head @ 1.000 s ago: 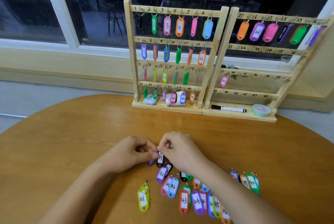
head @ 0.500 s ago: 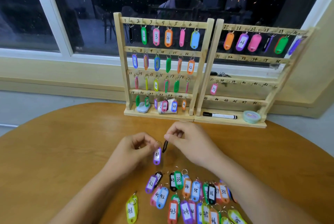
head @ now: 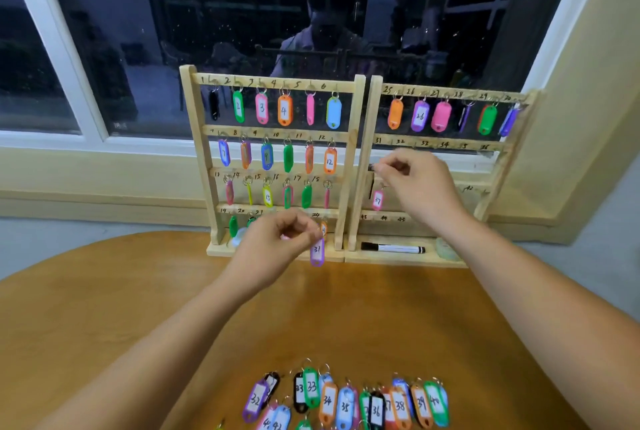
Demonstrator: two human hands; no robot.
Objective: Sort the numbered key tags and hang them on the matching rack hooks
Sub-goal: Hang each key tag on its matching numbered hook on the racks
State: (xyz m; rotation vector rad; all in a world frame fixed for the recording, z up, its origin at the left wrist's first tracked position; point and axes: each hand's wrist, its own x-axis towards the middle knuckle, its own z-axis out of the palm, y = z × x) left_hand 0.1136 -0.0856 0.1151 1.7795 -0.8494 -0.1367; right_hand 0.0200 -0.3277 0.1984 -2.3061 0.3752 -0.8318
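Note:
Two wooden racks stand at the table's far edge: the left rack (head: 188, 152) is full of hanging tags, the right rack (head: 367, 166) has its top row filled and a pink tag 37 (head: 377, 201) lower down. My left hand (head: 273, 249) pinches the ring of a purple tag 31 (head: 317, 252), which hangs in front of the left rack's base. My right hand (head: 415, 183) is raised to the right rack just under the hook marked 31 and pinches a small dark tag (head: 371, 168), mostly hidden by the fingers. Several loose numbered tags (head: 346, 398) lie on the near table.
A black marker (head: 393, 248) and a pale green tape roll (head: 446, 249) lie on the right rack's base shelf. The round wooden table (head: 104, 308) stands in front of a dark window and a cream sill.
Both hands rose from the table toward the racks. The right hand carried the dark tag up to the right rack's second row; the left lifted tag 31 forward.

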